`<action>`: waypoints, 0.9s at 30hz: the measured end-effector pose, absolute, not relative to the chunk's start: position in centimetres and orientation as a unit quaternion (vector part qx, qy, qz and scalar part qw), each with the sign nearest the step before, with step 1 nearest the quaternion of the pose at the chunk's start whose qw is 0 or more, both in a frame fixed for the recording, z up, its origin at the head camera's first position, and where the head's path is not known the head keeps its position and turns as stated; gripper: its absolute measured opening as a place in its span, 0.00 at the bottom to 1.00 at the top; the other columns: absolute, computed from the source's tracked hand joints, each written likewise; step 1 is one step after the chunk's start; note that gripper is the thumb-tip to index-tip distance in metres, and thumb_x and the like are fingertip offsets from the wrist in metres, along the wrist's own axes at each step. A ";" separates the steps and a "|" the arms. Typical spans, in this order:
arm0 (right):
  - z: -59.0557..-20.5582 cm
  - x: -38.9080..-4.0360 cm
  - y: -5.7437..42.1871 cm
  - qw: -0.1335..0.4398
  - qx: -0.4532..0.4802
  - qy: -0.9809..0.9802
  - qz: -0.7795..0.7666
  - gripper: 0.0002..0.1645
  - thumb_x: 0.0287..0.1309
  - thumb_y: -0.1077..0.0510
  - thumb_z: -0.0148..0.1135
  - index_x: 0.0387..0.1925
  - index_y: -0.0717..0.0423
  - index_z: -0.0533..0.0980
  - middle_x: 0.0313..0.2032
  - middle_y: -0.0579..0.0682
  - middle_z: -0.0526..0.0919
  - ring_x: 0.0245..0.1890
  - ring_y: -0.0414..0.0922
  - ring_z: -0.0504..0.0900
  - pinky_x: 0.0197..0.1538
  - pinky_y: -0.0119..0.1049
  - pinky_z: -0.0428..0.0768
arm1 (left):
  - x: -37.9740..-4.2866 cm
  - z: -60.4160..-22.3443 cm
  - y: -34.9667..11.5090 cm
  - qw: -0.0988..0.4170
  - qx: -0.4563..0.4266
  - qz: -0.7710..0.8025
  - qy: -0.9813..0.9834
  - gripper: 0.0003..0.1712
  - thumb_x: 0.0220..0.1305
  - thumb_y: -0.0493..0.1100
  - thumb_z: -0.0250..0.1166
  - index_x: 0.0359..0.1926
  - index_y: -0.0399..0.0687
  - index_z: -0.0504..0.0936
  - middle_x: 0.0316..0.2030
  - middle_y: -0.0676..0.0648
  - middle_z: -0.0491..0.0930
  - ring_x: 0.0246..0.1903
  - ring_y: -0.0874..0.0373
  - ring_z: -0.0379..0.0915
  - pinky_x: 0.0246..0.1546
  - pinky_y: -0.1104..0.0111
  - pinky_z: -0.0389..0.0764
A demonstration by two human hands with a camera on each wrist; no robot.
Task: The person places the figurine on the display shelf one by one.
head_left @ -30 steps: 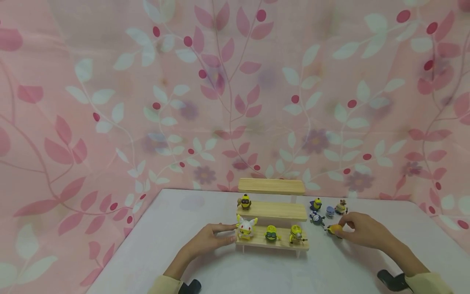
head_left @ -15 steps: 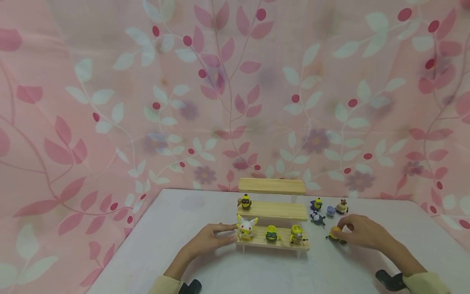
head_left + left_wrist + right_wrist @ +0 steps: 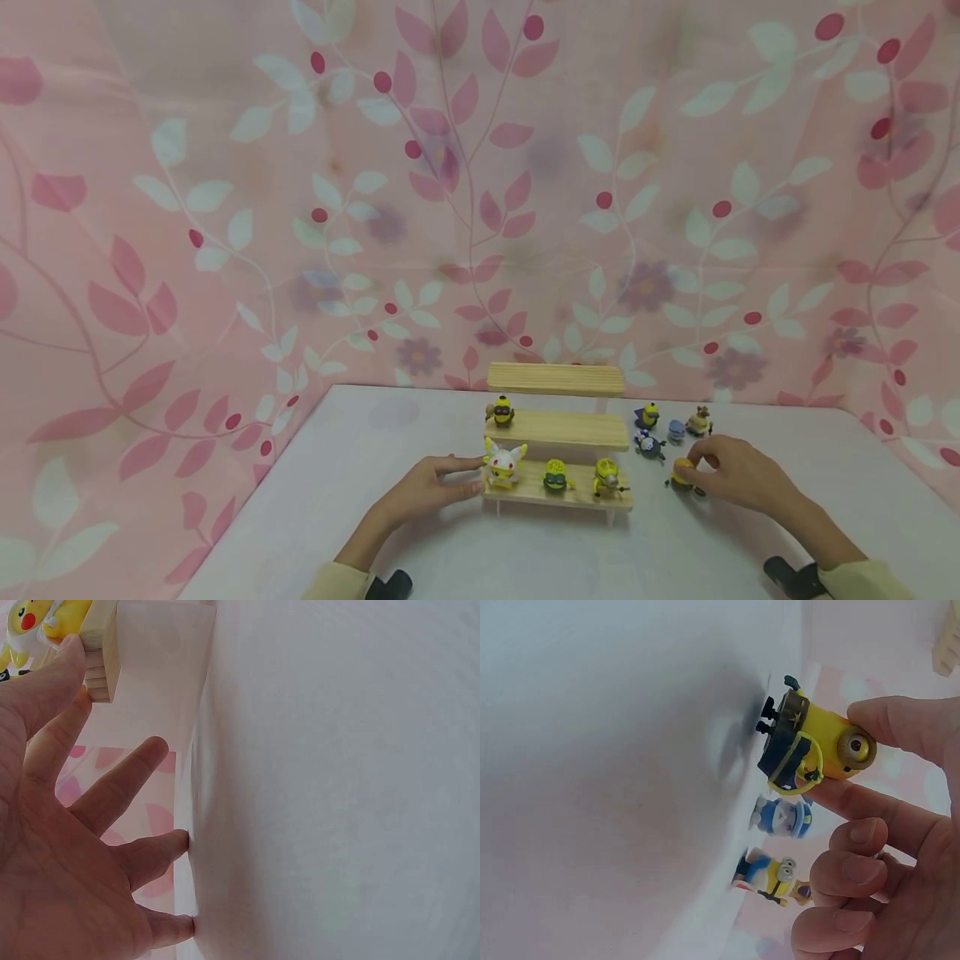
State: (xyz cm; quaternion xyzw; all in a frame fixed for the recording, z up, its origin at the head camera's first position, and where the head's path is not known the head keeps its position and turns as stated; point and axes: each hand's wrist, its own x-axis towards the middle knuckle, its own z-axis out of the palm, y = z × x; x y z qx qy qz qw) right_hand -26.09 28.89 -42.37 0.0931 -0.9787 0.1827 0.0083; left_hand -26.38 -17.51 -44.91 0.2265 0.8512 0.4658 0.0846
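My right hand [image 3: 738,473] pinches a one-eyed yellow Minion figurine [image 3: 829,742] between thumb and index finger, just to the right of the wooden stepped shelf [image 3: 592,429]. It has dark overalls, a yellow strap loop and small black feet close to the tabletop; whether they touch it I cannot tell. The other right fingers curl in. My left hand [image 3: 431,492] lies at the left end of the lowest board, its thumb and index fingertips touching the wood, the remaining fingers spread. A white-and-yellow eared figurine [image 3: 502,464] stands there beside it.
Two Minion figurines [image 3: 556,477] [image 3: 606,477] stand farther along the lowest board. Another figurine [image 3: 500,412] is at the middle board's left end. Right of the shelf are a caped figurine [image 3: 647,416], a round black-and-white one [image 3: 648,446], a blue one [image 3: 676,431] and a tan one [image 3: 700,422].
The Minion figurine in my right hand has turned from tilted to more upright, staying near the same spot. My left hand and the shelf have not moved.
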 end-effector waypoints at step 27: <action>-37.2 -24.4 28.1 0.118 0.139 -0.965 0.190 0.16 0.55 0.37 0.70 0.28 0.43 0.81 0.21 0.43 0.66 0.23 0.41 0.63 0.23 0.33 0.57 | -26.4 -45.1 -17.5 0.081 0.222 0.469 0.851 0.23 0.63 0.54 0.69 0.58 0.58 0.83 0.59 0.50 0.78 0.69 0.32 0.53 0.66 0.37 0.53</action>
